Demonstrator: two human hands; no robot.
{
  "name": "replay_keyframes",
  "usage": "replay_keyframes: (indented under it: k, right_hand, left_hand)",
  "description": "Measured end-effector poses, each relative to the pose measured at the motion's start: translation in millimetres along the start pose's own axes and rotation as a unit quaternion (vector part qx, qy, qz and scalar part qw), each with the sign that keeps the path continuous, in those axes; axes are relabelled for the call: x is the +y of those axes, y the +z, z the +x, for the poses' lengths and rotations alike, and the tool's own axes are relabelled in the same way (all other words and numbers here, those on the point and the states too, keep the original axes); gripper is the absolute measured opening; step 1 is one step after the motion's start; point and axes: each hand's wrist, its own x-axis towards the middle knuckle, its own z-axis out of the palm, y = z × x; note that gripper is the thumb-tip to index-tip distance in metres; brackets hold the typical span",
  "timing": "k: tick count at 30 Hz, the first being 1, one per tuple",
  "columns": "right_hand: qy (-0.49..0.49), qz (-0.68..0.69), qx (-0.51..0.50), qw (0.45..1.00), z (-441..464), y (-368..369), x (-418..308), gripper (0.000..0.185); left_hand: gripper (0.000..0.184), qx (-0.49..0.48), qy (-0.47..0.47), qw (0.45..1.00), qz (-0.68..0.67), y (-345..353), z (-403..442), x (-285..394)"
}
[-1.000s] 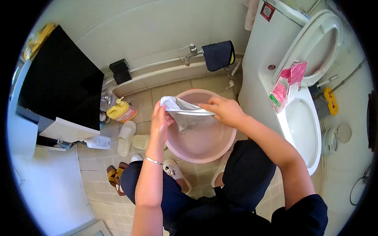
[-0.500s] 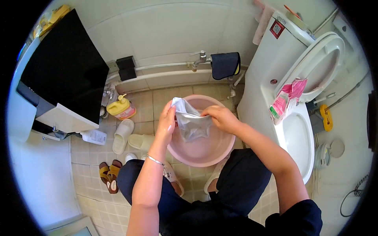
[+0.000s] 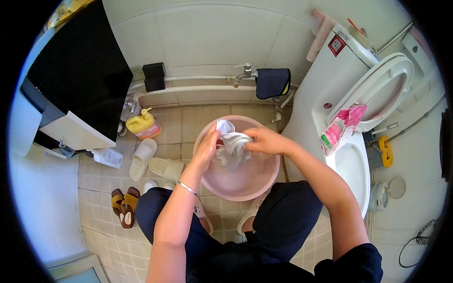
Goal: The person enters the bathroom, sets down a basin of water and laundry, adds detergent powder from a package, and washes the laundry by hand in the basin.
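Note:
A wet-looking white cloth (image 3: 234, 144) hangs bunched between my two hands, its lower part hanging into the pink basin (image 3: 239, 187). My left hand (image 3: 207, 145) grips its left end, thumb and fingers closed on it. On the other side, my right hand (image 3: 264, 140) pinches the cloth's upper right edge. Both hands are over the basin, which stands on the floor between my feet and holds some water. What kind of garment the cloth is cannot be made out.
To the right stands a toilet (image 3: 351, 165) with its lid up and a pink packet (image 3: 343, 126) on it. A faucet (image 3: 245, 74) is on the back wall. Left lie cream slippers (image 3: 143, 158), brown sandals (image 3: 125, 206) and a yellow pump bottle (image 3: 143, 123).
The cloth was spread wider between my hands; now it is gathered and crumpled. My left hand has shifted slightly right and down. The view has tilted a little.

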Motion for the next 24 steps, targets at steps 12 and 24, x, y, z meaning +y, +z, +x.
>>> replay_keyframes:
  k: [12,24]
  right_hand:
    - [0.111,0.057,-0.031,0.992,21,-14,18,0.045]
    - [0.075,0.242,0.144,0.957,-27,51,24,0.043]
  left_hand:
    - [0.033,-0.151,-0.074,0.985,0.024,28,-19,-3]
    - [0.035,-0.057,-0.112,0.947,-0.296,17,-20,-10]
